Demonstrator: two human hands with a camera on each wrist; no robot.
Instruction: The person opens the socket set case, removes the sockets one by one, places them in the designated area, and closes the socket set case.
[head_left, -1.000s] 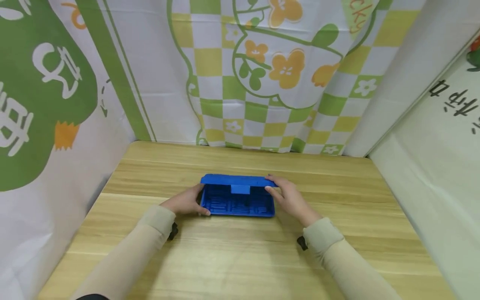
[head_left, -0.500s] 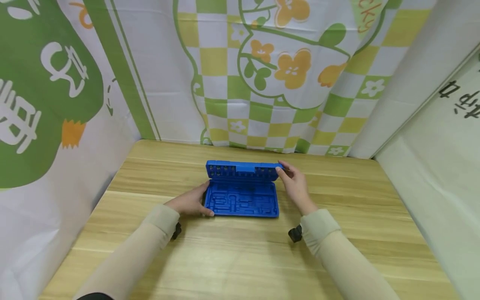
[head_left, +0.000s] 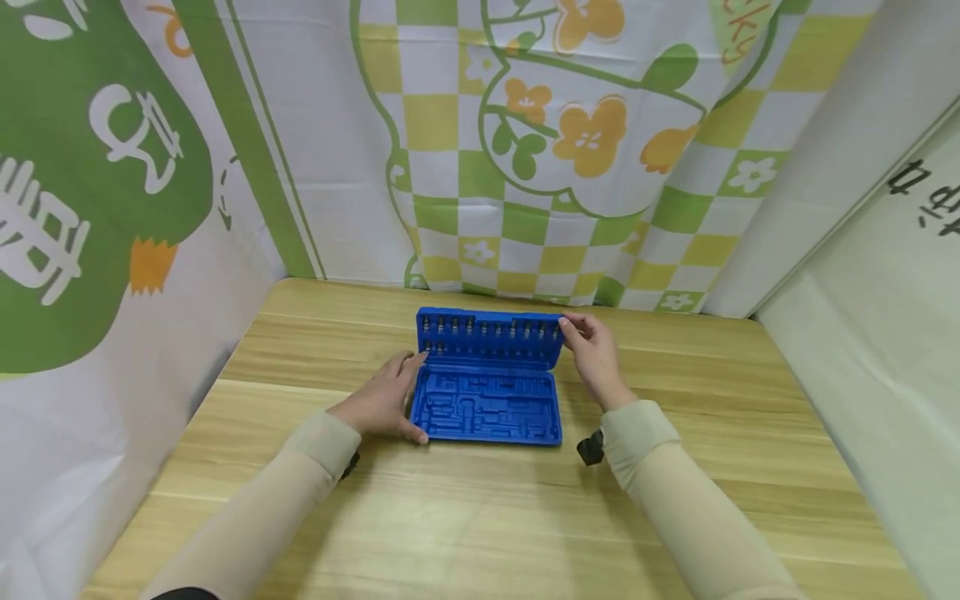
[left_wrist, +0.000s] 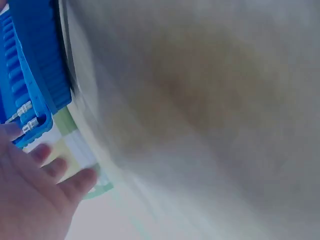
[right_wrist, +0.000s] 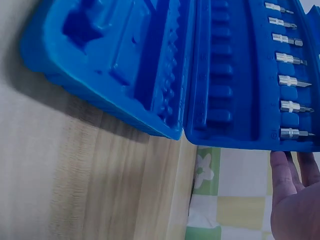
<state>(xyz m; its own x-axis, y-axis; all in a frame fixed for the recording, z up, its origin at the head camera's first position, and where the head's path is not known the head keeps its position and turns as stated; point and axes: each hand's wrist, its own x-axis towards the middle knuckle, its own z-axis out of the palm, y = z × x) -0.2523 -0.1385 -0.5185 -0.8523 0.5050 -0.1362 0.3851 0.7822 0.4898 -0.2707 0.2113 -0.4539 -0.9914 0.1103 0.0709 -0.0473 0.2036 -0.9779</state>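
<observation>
A blue plastic tool case (head_left: 487, 437) stands unfolded on the table, its moulded base flat and its lid (head_left: 487, 340) raised behind. Silver bits (right_wrist: 292, 81) sit in a row along the lid's upper edge, with a couple more at its lower left. My right hand (head_left: 594, 354) pinches the lid's upper right corner, thumb in front and fingers behind. At the case's left side rests my left hand (head_left: 382, 398), thumb at the base's front corner and a fingertip by the lid's lower left. In the left wrist view, the fingers (left_wrist: 77, 185) look spread and fairly straight.
The wooden table (head_left: 480, 517) extends around the case on every side. A patterned curtain (head_left: 525, 208) hangs at its back edge, with white sheets at the left (head_left: 67, 467) and right (head_left: 885, 333).
The lid has swung up and back with my right hand, from half closed to roughly upright, bringing the bits and base recesses into view. My left hand has stayed at the left side.
</observation>
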